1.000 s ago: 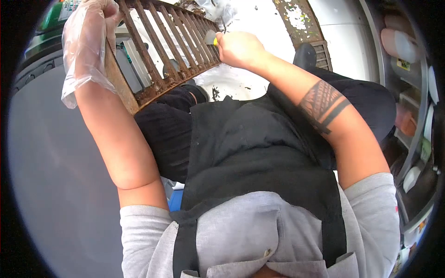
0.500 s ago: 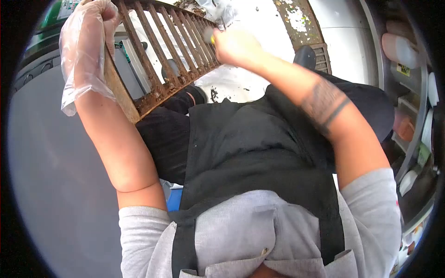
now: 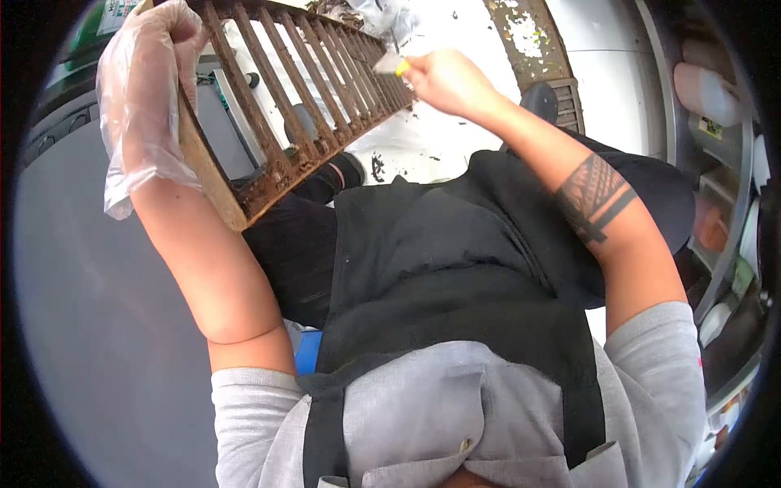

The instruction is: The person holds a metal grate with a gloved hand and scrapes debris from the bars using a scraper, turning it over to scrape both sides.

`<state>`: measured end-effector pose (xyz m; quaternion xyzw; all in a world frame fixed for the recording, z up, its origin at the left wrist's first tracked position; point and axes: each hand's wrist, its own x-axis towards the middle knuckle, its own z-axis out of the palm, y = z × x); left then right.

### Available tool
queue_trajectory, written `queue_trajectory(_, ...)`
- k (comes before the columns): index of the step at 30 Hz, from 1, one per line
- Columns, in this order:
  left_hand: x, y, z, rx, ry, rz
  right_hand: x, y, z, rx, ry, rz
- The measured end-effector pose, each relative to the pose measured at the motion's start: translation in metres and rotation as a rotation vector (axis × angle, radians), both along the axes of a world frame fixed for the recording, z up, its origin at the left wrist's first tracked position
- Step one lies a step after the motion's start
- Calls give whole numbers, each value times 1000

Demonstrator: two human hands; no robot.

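My left hand, in a clear plastic glove, is closed around the upper end of a long, rusty drain grate. The grate slants from my left forearm away to the far right, its slats crusted brown. Bare and closed, my right hand grips a small scraper with a flat greyish blade and a bit of yellow at the fingers. That blade overlaps the far slats in this view. Most of the scraper's handle is hidden in my fist.
Dark crumbs lie on the white floor below the grate. An open drain channel with debris runs at the upper right, beside another slatted grate. A grey panel stands on the left, and shelves with containers on the right.
My right hand has moved to the right with the scraper, whose blade now shows more clearly. The grate has shifted slightly; my left hand keeps its hold.
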<state>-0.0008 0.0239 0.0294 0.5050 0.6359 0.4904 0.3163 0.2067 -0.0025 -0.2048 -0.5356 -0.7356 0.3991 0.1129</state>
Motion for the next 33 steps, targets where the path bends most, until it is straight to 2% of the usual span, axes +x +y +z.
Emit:
queue_trajectory(2, 0, -2, 1, -6, -2, 11, -3, -12, 15, -49, -1, 50)
queue_trajectory(4, 3, -4, 2, -7, -2, 23, -11, -22, 15, 26, -102, 150)
queue_trajectory(9, 1, -3, 2, -14, -8, -6, -17, -31, 17, 59, -192, 173)
queue_trajectory(11, 0, -1, -1, 5, -16, -4, -14, -37, 13, 201, -213, 174)
queue_trajectory(14, -3, 0, -3, 14, -21, -4, -19, -33, 11, 163, -189, 142)
queue_trajectory(19, -3, 1, -8, 37, -34, -10, -53, 13, 3, 216, -182, 130)
queue_trajectory(24, -8, 5, -13, 98, -53, -51, -41, 7, 7, 174, -208, 167)
queue_trajectory(27, 7, -4, -6, 63, -38, -30, -60, 51, 4, 204, -212, 208)
queue_trajectory(29, 8, -4, 0, 41, -18, 27, -57, 48, 4, 219, -217, 207)
queue_trajectory(33, 2, -2, 6, -15, 77, 0, -50, 40, -2, 257, -267, 266)
